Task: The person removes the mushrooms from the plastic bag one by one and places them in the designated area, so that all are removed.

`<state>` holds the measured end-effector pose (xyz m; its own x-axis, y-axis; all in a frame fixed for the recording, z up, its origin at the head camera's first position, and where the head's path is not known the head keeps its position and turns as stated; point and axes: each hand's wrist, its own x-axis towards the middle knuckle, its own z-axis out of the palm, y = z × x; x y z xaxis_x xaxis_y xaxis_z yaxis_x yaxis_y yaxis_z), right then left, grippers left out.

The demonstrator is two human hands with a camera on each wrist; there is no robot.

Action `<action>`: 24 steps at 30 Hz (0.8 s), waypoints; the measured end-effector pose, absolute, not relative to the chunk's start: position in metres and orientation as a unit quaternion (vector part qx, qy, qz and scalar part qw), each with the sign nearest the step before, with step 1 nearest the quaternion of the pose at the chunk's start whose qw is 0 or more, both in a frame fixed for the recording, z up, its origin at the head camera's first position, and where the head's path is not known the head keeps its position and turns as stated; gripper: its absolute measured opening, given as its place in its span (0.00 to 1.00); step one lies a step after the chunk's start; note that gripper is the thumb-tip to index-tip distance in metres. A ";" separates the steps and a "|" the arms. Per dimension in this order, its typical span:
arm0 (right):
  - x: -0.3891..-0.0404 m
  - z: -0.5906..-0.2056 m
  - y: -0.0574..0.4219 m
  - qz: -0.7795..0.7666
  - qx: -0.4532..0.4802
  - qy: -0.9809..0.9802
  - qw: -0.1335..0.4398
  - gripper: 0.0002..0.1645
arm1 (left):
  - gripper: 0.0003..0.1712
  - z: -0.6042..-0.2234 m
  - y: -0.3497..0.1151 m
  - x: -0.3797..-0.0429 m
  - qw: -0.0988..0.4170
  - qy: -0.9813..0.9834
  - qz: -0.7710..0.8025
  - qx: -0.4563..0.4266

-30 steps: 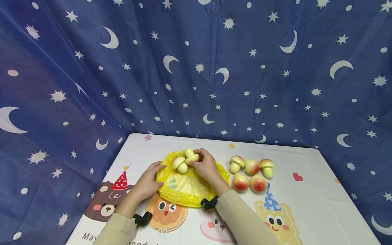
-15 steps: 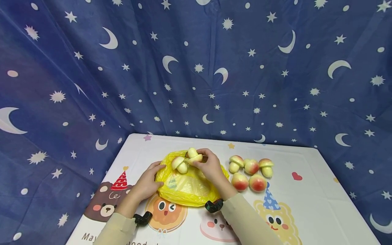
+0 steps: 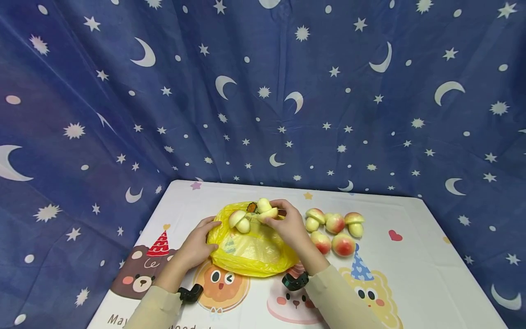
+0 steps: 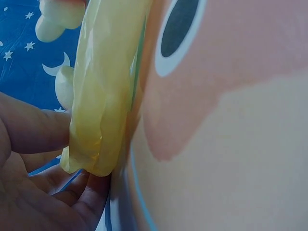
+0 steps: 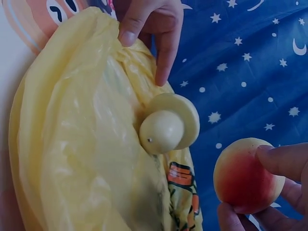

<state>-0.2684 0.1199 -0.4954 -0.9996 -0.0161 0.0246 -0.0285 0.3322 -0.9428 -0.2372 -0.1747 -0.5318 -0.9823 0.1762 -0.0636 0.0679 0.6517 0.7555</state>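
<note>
A yellow plastic bag (image 3: pixel 255 267) lies with its mouth spread on the table. My left hand (image 3: pixel 200 244) grips its left edge, thumb (image 4: pixel 38 131) against the plastic and other fingers curled beneath. One toy mushroom (image 3: pixel 239 221), cream with a reddish cap, rests at the bag's far side, stem toward me. My right hand (image 3: pixel 292 226) holds another mushroom (image 3: pixel 268 212) by its cap, over the bag's far right edge, stem pointing up and away. In the right wrist view its red cap (image 5: pixel 248 180) sits between thumb and fingers, apart from the mushroom on the bag (image 5: pixel 166 127).
Several more toy mushrooms sit close together right of the bag, among them one on its side (image 3: pixel 355 224) and one with its red cap showing (image 3: pixel 343 245). A printed white cloth (image 3: pixel 427 274) covers the table. A blue star-patterned curtain (image 3: pixel 263 137) hangs behind.
My right hand has moved to the right with its mushroom, widening the gap to the one on the bag and uncovering some dark print. My left hand keeps its grip.
</note>
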 end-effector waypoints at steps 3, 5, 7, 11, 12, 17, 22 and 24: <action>-0.265 -0.493 0.123 0.579 0.012 -0.815 0.010 0.29 | 0.39 -0.532 -0.175 -0.237 0.065 0.907 0.411 0.069; -0.263 -0.491 0.126 0.580 0.014 -0.814 0.014 0.29 | 0.39 -0.532 -0.175 -0.238 0.064 0.907 0.411 0.070; -0.260 -0.489 0.129 0.581 0.017 -0.814 0.017 0.29 | 0.39 -0.532 -0.176 -0.238 0.063 0.906 0.412 0.070; -0.253 -0.484 0.137 0.581 0.016 -0.814 0.025 0.29 | 0.38 -0.533 -0.175 -0.238 0.066 0.906 0.413 0.071; -0.252 -0.483 0.139 0.579 0.015 -0.815 0.028 0.29 | 0.38 -0.533 -0.175 -0.238 0.066 0.905 0.414 0.071; -0.243 -0.477 0.149 0.569 0.010 -0.821 0.037 0.29 | 0.38 -0.533 -0.174 -0.238 0.066 0.904 0.415 0.073; -0.233 -0.469 0.154 0.556 0.016 -0.830 0.035 0.31 | 0.38 -0.533 -0.174 -0.239 0.066 0.905 0.413 0.071; -0.229 -0.467 0.157 0.552 0.018 -0.833 0.035 0.32 | 0.38 -0.533 -0.174 -0.239 0.065 0.905 0.414 0.072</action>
